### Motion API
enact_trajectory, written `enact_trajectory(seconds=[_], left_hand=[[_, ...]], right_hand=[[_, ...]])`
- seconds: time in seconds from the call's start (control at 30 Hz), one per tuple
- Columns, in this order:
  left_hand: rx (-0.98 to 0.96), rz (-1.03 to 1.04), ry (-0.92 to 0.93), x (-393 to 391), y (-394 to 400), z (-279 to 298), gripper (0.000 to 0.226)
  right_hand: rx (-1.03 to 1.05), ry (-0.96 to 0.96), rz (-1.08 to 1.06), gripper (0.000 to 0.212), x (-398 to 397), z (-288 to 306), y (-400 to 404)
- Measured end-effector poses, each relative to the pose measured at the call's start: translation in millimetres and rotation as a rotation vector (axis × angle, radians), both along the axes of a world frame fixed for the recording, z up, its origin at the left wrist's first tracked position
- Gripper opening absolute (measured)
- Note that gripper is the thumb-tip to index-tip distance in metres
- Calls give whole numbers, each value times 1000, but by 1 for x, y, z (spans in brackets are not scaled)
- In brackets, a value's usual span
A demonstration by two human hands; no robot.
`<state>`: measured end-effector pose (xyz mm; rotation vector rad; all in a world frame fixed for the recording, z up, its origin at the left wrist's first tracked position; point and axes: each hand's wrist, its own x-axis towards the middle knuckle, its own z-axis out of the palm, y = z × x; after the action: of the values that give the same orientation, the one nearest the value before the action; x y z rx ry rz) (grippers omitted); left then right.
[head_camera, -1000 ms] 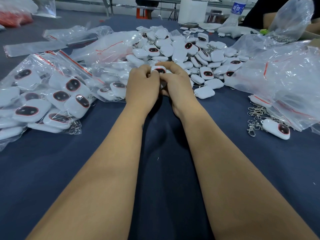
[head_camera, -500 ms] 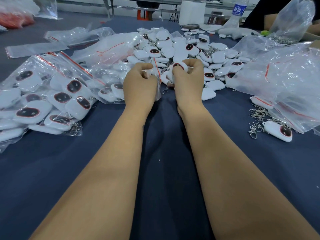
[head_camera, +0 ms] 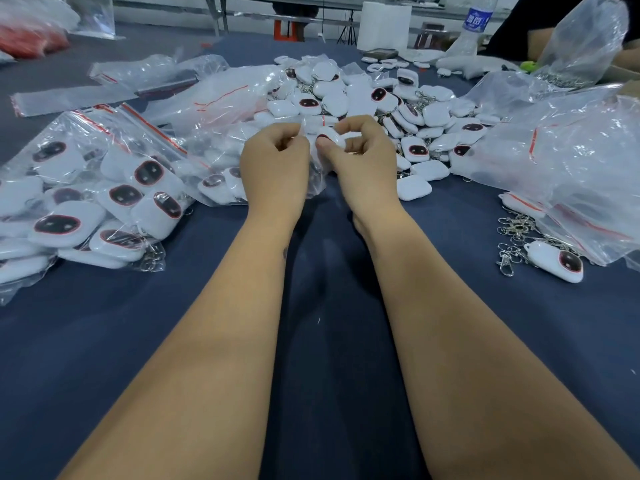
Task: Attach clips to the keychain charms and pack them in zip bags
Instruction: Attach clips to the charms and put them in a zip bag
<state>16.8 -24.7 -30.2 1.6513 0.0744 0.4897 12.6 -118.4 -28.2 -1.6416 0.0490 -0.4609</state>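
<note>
white charms (head_camera: 415, 151) (black faces); navy table (head_camera: 332, 306)

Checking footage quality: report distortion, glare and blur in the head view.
Head view: wide-angle stretch enlarges the forearms; glare streaks the clear bags; the left hand and right hand are slightly soft around the charm; the far table edge is soft.

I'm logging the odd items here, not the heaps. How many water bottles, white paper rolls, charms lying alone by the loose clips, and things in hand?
water bottle: 1
white paper roll: 1
lone charm by the loose clips: 1
held charm, pinched by the right hand: 1
zip bag, gripped by the left hand: 1
Total: 5
</note>
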Motion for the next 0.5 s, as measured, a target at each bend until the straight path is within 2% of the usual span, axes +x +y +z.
enact_trajectory(seconds=[0.13, 0.2, 0.27, 0.33, 0.4, 0.5], left_hand=[[96, 45, -57, -3, -1, 1, 24], [181, 83, -67, -1, -1, 1, 23], [245, 120, -91, 0, -1, 0, 26], [243, 140, -144, 1, -1, -1, 25], [226, 152, -188, 0, -1, -1, 24], [203, 145, -194, -2, -1, 0, 23]], right_hand=[[19, 9, -93, 23, 3, -1, 0], [11, 11, -78, 17, 5, -1, 1], [-84, 16, -4, 9, 5, -1, 3], [-270, 3, 84, 18, 4, -3, 5], [-417, -1, 121, 37, 2, -4, 9], [-460, 39, 147, 28, 2, -4, 15]])
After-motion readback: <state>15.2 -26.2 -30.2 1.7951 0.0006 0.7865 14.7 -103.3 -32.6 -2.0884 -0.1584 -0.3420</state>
